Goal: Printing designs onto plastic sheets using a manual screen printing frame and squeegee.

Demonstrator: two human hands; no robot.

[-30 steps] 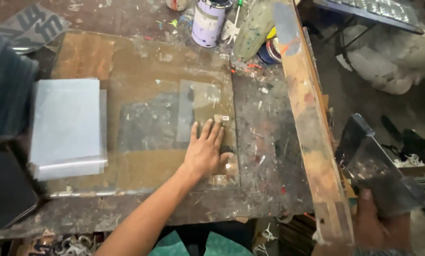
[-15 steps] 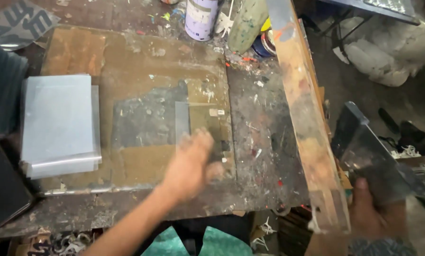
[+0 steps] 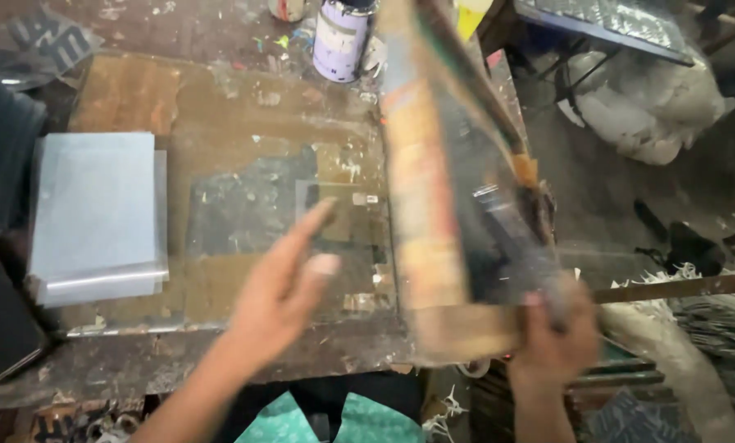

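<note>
One wooden frame point(image 3: 449, 189) – one tin point(image 3: 341, 37) – two hands

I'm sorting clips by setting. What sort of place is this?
Probably a small screen-printing or craft workshop: a paint-stained worktable, a wooden frame gripped by the right hand, a stack of clear sheets, and a paint can.

The rough, paint-flecked wooden surface point(image 3: 220, 369) looks matt and worn. On it lies a smooth glass sheet point(image 3: 244, 205) — glossy, smeared. Left of the sheet, a stack of clear glossy plastic films point(image 3: 97, 213); beyond it, a paper-labelled metal tin point(image 3: 341, 39).
</note>
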